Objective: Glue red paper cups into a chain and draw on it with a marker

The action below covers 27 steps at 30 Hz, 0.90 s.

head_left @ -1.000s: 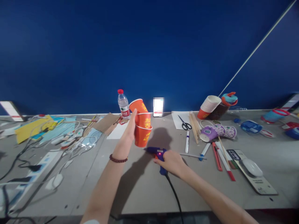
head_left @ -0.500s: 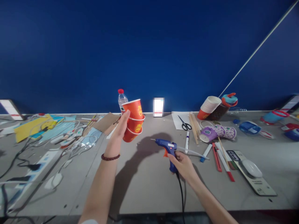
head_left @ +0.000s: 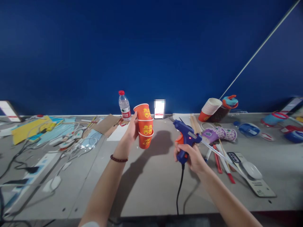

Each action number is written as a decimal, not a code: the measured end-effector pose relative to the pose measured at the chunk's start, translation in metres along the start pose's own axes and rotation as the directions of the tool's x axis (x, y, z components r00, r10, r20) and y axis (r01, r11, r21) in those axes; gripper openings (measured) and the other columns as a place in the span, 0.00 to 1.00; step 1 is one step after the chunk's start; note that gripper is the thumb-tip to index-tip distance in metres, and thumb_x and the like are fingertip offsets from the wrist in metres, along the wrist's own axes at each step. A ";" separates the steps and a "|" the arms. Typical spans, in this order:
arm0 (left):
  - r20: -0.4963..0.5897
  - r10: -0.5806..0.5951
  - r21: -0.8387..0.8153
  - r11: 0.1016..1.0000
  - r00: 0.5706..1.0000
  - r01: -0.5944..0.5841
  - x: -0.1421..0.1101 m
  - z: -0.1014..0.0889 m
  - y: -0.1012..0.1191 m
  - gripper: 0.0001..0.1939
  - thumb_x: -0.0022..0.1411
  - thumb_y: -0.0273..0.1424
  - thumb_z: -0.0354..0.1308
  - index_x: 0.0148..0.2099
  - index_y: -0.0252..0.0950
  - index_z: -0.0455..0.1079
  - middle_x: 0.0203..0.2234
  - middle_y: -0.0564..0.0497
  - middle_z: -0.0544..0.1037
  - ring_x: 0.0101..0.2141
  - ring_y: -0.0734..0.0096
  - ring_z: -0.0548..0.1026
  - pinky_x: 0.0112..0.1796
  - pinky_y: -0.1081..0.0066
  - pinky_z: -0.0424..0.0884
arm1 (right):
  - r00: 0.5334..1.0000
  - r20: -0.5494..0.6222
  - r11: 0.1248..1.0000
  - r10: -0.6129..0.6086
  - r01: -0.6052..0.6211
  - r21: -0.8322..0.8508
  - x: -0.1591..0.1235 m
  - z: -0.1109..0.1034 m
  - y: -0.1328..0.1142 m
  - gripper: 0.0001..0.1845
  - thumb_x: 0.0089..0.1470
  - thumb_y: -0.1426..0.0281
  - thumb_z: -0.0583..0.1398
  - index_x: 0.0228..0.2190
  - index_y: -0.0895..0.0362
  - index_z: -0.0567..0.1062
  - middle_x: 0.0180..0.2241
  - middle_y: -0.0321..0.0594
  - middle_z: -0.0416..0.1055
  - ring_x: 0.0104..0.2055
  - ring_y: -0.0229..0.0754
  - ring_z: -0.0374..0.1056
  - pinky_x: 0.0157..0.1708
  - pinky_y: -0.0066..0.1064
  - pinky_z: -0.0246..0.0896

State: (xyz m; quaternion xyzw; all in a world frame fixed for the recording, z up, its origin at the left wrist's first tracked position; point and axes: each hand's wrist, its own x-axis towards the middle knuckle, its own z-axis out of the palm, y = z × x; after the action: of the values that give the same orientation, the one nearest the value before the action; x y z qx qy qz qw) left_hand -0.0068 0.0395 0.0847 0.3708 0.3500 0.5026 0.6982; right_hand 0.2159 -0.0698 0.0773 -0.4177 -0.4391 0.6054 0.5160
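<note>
My left hand is closed around a column of three orange paper cups with yellow print, held upright above the grey table. A bead bracelet sits on that wrist. My right hand grips the handle of a blue hot glue gun lifted off the table, its nozzle pointing up and left toward the cups, a red light glowing on its body. A clear glue stick pokes out of its back, and its black cord hangs down toward the table's front edge.
A water bottle and a bright phone stand at the back. To the right lie a stack of cups, scissors, wooden sticks, purple cups, pens and a mouse. Cables, a power strip and cardboard cover the left.
My right hand picked the glue gun up from the table and raised it, turning the nozzle toward the cups. My left hand tipped the cup stack and brought it back upright.
</note>
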 end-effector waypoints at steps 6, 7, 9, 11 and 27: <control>-0.017 0.070 0.046 0.997 0.997 -0.069 -0.002 0.001 -0.009 0.34 0.54 0.59 0.51 0.42 0.31 0.72 0.30 0.41 0.80 0.27 0.59 0.78 0.30 0.62 0.74 | 0.986 0.103 0.989 -0.128 0.135 -0.065 0.022 0.013 -0.024 0.12 0.48 0.68 0.61 0.36 0.56 0.68 0.24 0.31 0.71 0.21 0.38 0.71 0.24 0.29 0.62; -0.004 0.094 0.068 0.993 0.996 -0.094 -0.003 0.001 -0.009 0.33 0.54 0.58 0.53 0.42 0.31 0.72 0.30 0.42 0.80 0.28 0.59 0.78 0.30 0.63 0.74 | 0.984 0.107 0.986 -0.143 0.150 -0.070 0.024 0.015 -0.026 0.12 0.48 0.68 0.61 0.37 0.56 0.68 0.23 0.30 0.70 0.20 0.38 0.70 0.23 0.29 0.61; 0.021 0.156 0.118 0.980 0.987 -0.158 -0.006 0.003 -0.007 0.29 0.53 0.53 0.58 0.44 0.32 0.71 0.31 0.43 0.79 0.31 0.60 0.78 0.33 0.64 0.74 | 0.981 0.100 0.981 -0.167 0.176 -0.080 0.028 0.019 -0.029 0.12 0.48 0.68 0.62 0.36 0.56 0.68 0.22 0.29 0.69 0.18 0.37 0.68 0.22 0.29 0.61; 0.051 0.216 0.168 0.961 0.975 -0.222 -0.008 0.005 -0.005 0.26 0.52 0.48 0.62 0.45 0.33 0.70 0.34 0.44 0.79 0.33 0.60 0.78 0.35 0.65 0.73 | 0.979 0.080 0.976 -0.185 0.192 -0.097 0.030 0.022 -0.032 0.12 0.47 0.67 0.61 0.35 0.56 0.69 0.20 0.29 0.69 0.18 0.36 0.67 0.21 0.30 0.61; -0.072 0.345 0.312 0.899 0.936 -0.307 -0.009 0.012 -0.005 0.26 0.49 0.45 0.65 0.46 0.34 0.68 0.36 0.44 0.78 0.34 0.58 0.77 0.35 0.62 0.72 | 0.983 0.176 0.935 -0.046 0.105 -0.339 0.035 -0.003 -0.042 0.08 0.44 0.71 0.60 0.31 0.57 0.72 0.20 0.32 0.69 0.22 0.37 0.66 0.27 0.32 0.62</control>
State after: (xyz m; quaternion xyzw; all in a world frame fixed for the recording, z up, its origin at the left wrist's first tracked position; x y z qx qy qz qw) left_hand 0.0036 0.0277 0.0875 0.4921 0.3973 0.5766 0.5172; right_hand 0.2250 -0.0311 0.1150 -0.4332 -0.5958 0.5307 0.4192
